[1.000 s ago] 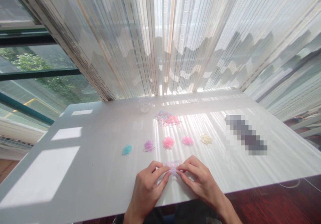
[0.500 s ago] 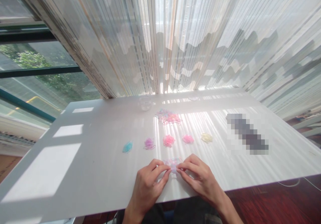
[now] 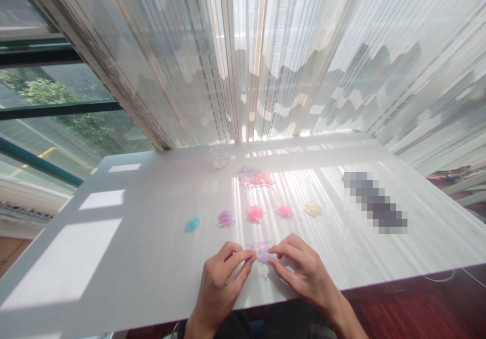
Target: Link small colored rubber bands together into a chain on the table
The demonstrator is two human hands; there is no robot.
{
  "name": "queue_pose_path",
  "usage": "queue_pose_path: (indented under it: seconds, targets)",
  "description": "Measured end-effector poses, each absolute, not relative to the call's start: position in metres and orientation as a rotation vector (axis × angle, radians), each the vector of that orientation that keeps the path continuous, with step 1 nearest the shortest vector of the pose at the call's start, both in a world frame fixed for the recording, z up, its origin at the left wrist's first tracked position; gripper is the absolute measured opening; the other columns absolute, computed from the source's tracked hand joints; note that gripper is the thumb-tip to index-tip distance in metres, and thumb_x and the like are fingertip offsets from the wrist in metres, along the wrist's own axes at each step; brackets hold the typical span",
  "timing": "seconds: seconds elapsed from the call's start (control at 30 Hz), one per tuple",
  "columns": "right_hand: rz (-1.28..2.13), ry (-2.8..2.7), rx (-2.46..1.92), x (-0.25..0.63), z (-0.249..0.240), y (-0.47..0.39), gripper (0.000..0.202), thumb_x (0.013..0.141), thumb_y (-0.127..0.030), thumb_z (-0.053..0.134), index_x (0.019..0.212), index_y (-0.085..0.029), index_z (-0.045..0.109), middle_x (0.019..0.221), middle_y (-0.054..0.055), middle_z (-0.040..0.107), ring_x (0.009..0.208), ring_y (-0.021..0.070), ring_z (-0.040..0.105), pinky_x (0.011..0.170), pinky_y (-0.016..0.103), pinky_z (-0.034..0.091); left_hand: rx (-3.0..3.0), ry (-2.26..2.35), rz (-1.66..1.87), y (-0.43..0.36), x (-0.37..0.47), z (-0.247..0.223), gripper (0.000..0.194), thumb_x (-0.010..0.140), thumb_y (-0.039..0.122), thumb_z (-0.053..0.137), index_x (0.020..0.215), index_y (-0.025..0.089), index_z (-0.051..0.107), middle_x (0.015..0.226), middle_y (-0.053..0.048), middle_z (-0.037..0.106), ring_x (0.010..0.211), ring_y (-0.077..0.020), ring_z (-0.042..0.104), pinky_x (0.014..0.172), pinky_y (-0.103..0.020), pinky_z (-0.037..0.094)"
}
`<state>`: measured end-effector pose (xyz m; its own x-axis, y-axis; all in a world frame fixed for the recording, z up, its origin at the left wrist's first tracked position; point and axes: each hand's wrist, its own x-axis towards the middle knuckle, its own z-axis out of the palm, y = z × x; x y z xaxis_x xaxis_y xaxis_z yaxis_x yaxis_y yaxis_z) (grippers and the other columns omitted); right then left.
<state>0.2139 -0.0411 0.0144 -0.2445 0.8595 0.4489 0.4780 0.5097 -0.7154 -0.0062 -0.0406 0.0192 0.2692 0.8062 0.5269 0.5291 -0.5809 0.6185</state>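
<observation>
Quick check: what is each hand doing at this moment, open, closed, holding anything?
Left hand: fingertips pinched on the small clump of pale rubber bands.
Right hand: fingertips pinched on the same clump, from the other side.

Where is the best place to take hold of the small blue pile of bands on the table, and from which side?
Probably pinch the blue pile across its middle from straight above. It lies low and loose on the white table, apart from the purple pile, so a sideways approach would likely scatter it. The left hand is nearer.
</observation>
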Motion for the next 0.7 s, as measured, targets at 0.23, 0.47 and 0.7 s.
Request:
queue_pose_path:
  seconds: [0.23, 0.47, 0.7]
  targets:
    - [0.576, -1.861, -1.075, 0.215, 0.017, -0.043, 0.011, 0.097, -0.024, 0.067, 0.106, -0.023, 0.073, 0.081, 0.003, 0.066, 0.073, 0.0169, 0.067, 0.066, 0.027, 0.057, 2.432, 1.253, 1.150, -0.040, -0.004, 0.019, 0.017, 0.101, 0.016, 0.058, 0.107, 0.020, 0.073, 0.083, -0.003, 0.067, 0.064, -0.0108, 0.064, 0.062, -0.019, 0.054]
    - [0.587, -1.849, -1.080, 0.215, 0.015, -0.043, 0.012, 0.097, -0.017, 0.064, 0.100, -0.023, 0.073, 0.082, 0.003, 0.066, 0.074, 0.0167, 0.067, 0.066, 0.026, 0.057, 2.373, 1.212, 1.156, -0.039, 0.000, 0.018, 0.014, 0.100, 0.017, 0.060, 0.108, 0.020, 0.071, 0.087, -0.004, 0.066, 0.068, -0.0125, 0.066, 0.065, -0.021, 0.057]
    - [0.589, -1.848, -1.082, 0.215, 0.015, -0.042, 0.011, 0.097, -0.016, 0.063, 0.100, -0.023, 0.073, 0.081, 0.003, 0.066, 0.074, 0.0167, 0.065, 0.066, 0.026, 0.055, 2.241, 1.213, 1.154, -0.038, 0.005, 0.021, 0.010, 0.098, 0.015, 0.061, 0.103, 0.020, 0.069, 0.085, -0.002, 0.065, 0.072, -0.0128, 0.068, 0.063, -0.019, 0.056]
